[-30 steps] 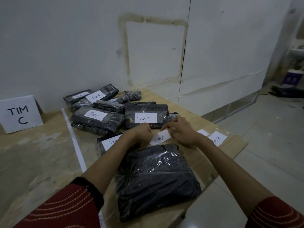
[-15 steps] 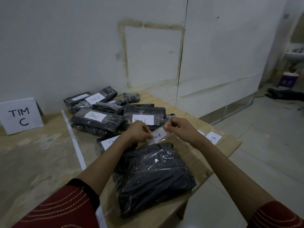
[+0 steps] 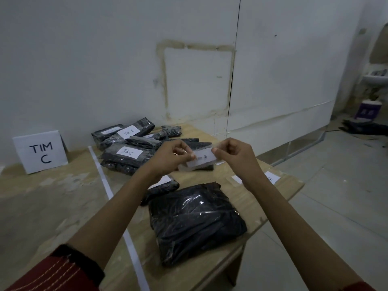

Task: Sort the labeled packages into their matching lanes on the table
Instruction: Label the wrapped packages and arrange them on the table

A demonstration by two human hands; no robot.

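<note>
A white paper label (image 3: 202, 159) marked TIM A hangs in the air above the table, blurred by motion. My left hand (image 3: 171, 156) pinches its left end and my right hand (image 3: 235, 154) pinches its right end. Below them lies a large black plastic-wrapped package (image 3: 195, 219) with no label on top, near the table's front right. A smaller labeled package (image 3: 161, 186) lies partly under my left forearm. Behind the hands sits a heap of black packages (image 3: 126, 148) with labels reading TIM C and TIM B.
A standing card (image 3: 41, 152) reading TIM C leans at the wall on the left. A white tape line (image 3: 105, 179) runs down the wooden table (image 3: 52, 206). Loose labels (image 3: 270, 178) lie near the right edge. Beyond that edge is tiled floor.
Both hands have lifted the TIM A label from the table surface up into the air. The packages have stayed where they were.
</note>
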